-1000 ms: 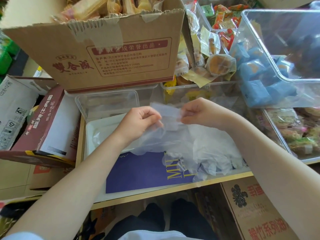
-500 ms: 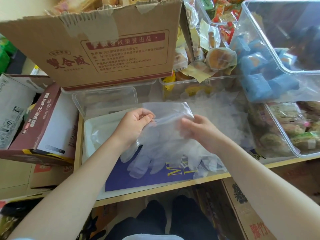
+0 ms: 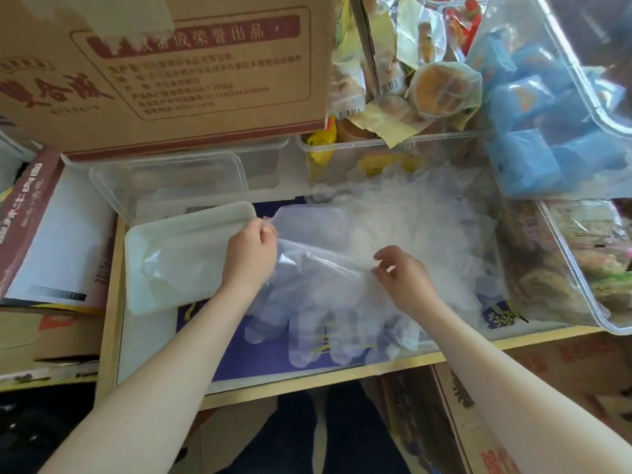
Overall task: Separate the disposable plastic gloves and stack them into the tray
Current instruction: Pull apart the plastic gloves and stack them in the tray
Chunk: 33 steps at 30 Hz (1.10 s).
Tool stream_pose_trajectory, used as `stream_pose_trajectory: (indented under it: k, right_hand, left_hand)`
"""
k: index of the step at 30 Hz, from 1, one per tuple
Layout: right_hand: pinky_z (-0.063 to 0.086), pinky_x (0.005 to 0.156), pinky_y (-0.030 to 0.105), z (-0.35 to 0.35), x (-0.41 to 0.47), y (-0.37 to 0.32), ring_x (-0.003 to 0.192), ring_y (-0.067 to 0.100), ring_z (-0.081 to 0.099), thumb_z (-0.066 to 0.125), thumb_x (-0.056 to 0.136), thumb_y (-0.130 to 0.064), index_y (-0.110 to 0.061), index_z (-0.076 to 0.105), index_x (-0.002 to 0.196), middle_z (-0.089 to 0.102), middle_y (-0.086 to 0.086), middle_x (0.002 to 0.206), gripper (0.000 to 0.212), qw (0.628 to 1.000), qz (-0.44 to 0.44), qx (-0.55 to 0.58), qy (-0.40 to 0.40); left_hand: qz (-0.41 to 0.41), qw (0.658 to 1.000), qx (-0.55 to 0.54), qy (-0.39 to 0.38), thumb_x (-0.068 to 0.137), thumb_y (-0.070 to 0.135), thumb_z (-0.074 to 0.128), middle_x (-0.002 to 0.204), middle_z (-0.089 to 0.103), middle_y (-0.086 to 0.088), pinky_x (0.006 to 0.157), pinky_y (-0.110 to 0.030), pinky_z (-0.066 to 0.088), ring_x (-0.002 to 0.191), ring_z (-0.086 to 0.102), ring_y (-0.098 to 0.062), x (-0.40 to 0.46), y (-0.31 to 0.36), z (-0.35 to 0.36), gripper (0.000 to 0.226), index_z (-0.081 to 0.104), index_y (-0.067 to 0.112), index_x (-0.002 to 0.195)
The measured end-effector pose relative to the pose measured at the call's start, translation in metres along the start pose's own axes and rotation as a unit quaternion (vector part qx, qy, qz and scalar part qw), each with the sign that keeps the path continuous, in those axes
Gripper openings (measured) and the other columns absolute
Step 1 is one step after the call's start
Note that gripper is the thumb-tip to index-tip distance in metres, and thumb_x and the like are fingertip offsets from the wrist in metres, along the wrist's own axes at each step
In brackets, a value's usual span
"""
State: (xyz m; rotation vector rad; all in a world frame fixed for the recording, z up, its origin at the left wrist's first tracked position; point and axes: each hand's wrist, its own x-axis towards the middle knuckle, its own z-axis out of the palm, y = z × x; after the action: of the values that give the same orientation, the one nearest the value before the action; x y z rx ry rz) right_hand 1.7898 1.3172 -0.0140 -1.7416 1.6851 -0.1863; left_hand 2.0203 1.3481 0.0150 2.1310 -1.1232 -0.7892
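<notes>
A clear plastic glove (image 3: pixel 318 295) is spread out between my hands, cuff up and fingers hanging toward the table's front edge. My left hand (image 3: pixel 251 256) pinches the cuff's left corner. My right hand (image 3: pixel 402 277) pinches the cuff's other side with curled fingers. Behind and to the right lies a loose heap of clear gloves (image 3: pixel 420 227). The white tray (image 3: pixel 143 302) sits to the left of my left hand, with thin clear plastic lying in it.
A clear lidded box (image 3: pixel 171 186) stands behind the tray under a large cardboard box (image 3: pixel 164 73). Clear bins of wrapped snacks (image 3: pixel 581 268) and blue packets (image 3: pixel 533 131) crowd the right and back. A red-and-white carton (image 3: pixel 44 234) lies at the left. The table's wooden edge (image 3: pixel 307 388) runs along the front.
The glove has been drawn out of the heap and spread wider. Both hands have dropped lower and moved apart, the left toward the tray.
</notes>
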Motion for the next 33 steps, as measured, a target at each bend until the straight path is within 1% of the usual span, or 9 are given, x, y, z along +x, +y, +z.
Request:
stream_pose_trajectory:
  k: [3, 6, 10, 12, 15, 22, 26, 29, 33]
  right_hand:
    - [0.036, 0.1, 0.038, -0.007, 0.022, 0.016, 0.127, 0.033, 0.039, 0.062, 0.087, -0.033, -0.011, 0.038, 0.14, 0.038, 0.012, 0.143, 0.062, 0.991, -0.05, -0.126, 0.017]
    - [0.027, 0.106, 0.039, -0.007, 0.038, 0.022, 0.136, 0.032, 0.025, 0.06, 0.085, -0.048, -0.013, 0.027, 0.146, 0.026, 0.01, 0.152, 0.078, 0.977, -0.076, -0.199, -0.011]
    - [0.035, 0.085, 0.037, 0.003, 0.052, 0.033, 0.112, 0.035, 0.043, 0.062, 0.084, -0.042, -0.016, 0.055, 0.119, 0.046, 0.011, 0.129, 0.045, 0.971, -0.111, -0.21, 0.021]
    - [0.035, 0.071, 0.034, 0.006, 0.056, 0.038, 0.092, 0.037, 0.052, 0.06, 0.085, -0.031, -0.013, 0.066, 0.1, 0.056, 0.013, 0.106, 0.024, 0.971, -0.152, -0.17, 0.069]
    - [0.04, 0.062, 0.034, 0.006, 0.06, 0.044, 0.079, 0.036, 0.055, 0.058, 0.086, -0.018, -0.008, 0.07, 0.086, 0.061, 0.012, 0.085, 0.016, 0.972, -0.178, -0.13, 0.082]
    - [0.036, 0.069, 0.025, -0.036, 0.059, 0.019, 0.078, 0.015, 0.051, 0.059, 0.091, -0.02, -0.01, 0.069, 0.081, 0.059, 0.001, 0.083, 0.017, 0.983, -0.095, 0.121, 0.105]
    - [0.038, 0.061, 0.025, -0.057, 0.05, 0.005, 0.059, 0.008, 0.047, 0.063, 0.087, -0.022, -0.017, 0.062, 0.066, 0.055, -0.007, 0.061, 0.021, 0.959, -0.031, 0.26, 0.105]
    - [0.035, 0.06, 0.022, -0.061, 0.041, -0.001, 0.062, 0.011, 0.049, 0.064, 0.087, -0.022, -0.015, 0.062, 0.071, 0.055, -0.006, 0.066, 0.018, 0.966, -0.055, 0.204, 0.147]
    - [0.035, 0.062, 0.029, -0.061, 0.033, 0.0, 0.074, 0.022, 0.055, 0.057, 0.091, -0.028, -0.014, 0.062, 0.083, 0.057, -0.003, 0.095, 0.017, 0.973, -0.108, 0.019, 0.201]
  left_hand:
    - [-0.011, 1.0, -0.003, 0.003, 0.098, 0.026, 0.044, 0.092, 0.061, -0.006, 0.076, -0.032, 0.042, 0.089, 0.056, -0.026, 0.006, 0.0, 0.006, 0.03, 0.061, 0.002, 0.1]
    - [0.028, 1.0, 0.0, 0.001, 0.096, 0.027, 0.049, 0.087, 0.066, -0.01, 0.074, -0.034, 0.046, 0.081, 0.059, -0.027, 0.007, -0.002, 0.011, 0.028, 0.063, 0.004, 0.099]
    - [0.066, 0.997, -0.019, -0.036, 0.093, 0.022, 0.055, 0.052, 0.055, 0.011, 0.057, -0.018, 0.039, 0.051, 0.048, -0.007, 0.005, -0.008, 0.015, 0.015, 0.066, 0.023, 0.084]
    - [0.06, 0.995, -0.056, -0.064, 0.092, 0.022, 0.056, 0.047, 0.051, 0.013, 0.055, -0.014, 0.038, 0.047, 0.045, -0.004, 0.002, -0.009, 0.017, 0.016, 0.067, 0.029, 0.082]
    - [0.064, 0.989, -0.069, -0.115, 0.092, 0.022, 0.056, 0.05, 0.052, 0.013, 0.056, -0.013, 0.039, 0.048, 0.046, -0.002, -0.006, -0.005, 0.021, 0.015, 0.068, 0.028, 0.085]
    - [0.195, 0.956, -0.107, -0.194, 0.083, 0.043, 0.057, 0.106, 0.063, 0.018, 0.086, -0.012, 0.043, 0.098, 0.06, 0.0, -0.023, 0.016, 0.028, 0.02, 0.071, 0.031, 0.09]
    - [0.094, 0.927, -0.266, -0.245, 0.078, 0.034, 0.065, 0.13, 0.054, 0.021, 0.095, -0.012, 0.042, 0.12, 0.049, 0.005, -0.037, 0.044, 0.036, 0.014, 0.076, 0.029, 0.086]
    - [0.029, 0.903, -0.339, -0.263, 0.075, 0.027, 0.062, 0.137, 0.048, 0.011, 0.098, -0.01, 0.039, 0.122, 0.045, 0.01, -0.049, 0.062, 0.049, 0.023, 0.075, 0.027, 0.093]
    - [-0.013, 0.867, -0.418, -0.272, 0.071, 0.027, 0.063, 0.109, 0.068, 0.011, 0.089, -0.009, 0.044, 0.108, 0.057, 0.006, -0.065, 0.073, 0.061, 0.023, 0.076, 0.025, 0.09]
